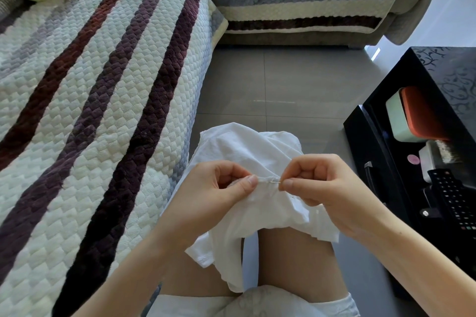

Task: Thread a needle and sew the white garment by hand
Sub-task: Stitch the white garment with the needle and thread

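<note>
The white garment (pixel 247 152) lies bunched over my knees in the lower middle of the head view. My left hand (pixel 213 188) pinches a gathered fold of its cloth between thumb and fingers. Just to the right, my right hand (pixel 319 183) pinches a thin metal needle (pixel 275 182), whose shaft shows as a short silver line running into the fold. The two thumbs are only a few centimetres apart. No thread is plain to see at this size.
A sofa with a quilted striped cover (pixel 90 90) fills the left and back. A black low table (pixel 422 136) stands at the right, holding a green and orange box (pixel 409 116), a brush and a remote control (pixel 453 198). Grey floor tiles (pixel 283 85) lie ahead.
</note>
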`<state>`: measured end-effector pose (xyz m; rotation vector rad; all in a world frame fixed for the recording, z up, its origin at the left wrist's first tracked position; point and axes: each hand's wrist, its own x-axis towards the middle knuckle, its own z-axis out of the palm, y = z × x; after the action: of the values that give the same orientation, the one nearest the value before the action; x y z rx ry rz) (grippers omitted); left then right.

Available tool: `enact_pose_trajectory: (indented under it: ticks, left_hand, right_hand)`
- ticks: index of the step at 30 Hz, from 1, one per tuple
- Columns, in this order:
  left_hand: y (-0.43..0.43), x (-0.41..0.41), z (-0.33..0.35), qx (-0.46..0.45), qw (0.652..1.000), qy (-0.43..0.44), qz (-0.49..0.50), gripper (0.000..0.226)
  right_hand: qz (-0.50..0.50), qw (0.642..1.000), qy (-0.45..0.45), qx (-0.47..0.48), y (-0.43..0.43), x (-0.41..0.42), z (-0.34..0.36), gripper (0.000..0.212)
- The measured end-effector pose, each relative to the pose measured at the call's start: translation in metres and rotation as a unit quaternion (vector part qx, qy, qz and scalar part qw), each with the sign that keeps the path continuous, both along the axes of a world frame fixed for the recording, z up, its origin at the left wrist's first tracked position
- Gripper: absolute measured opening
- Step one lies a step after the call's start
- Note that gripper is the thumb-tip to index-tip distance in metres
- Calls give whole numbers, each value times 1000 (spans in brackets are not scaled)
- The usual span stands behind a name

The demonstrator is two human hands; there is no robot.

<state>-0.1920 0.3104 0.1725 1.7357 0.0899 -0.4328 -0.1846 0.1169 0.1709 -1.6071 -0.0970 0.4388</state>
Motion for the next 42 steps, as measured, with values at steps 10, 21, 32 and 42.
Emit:
enact_pose_trajectory:
  ticks: [10,21,32,42]
  left_hand:
    - [-5,0,6,-110,993,47,-8,11]
    - [-12,1,-1,-76,997,24,8,7]
    - [-16,3,-1,-53,998,-27,-7,8]
    - [-2,0,-15,79,995,-64,19,14]
  right_hand:
    - [28,994,49,94,7,-1,-9,5]
    - [14,979,-167,-113,7,-10,-15,26]
    - [-43,948,-275,-151,16,-15,-14,9]
    - [-56,948,-200,241,-7,-6,32,11]
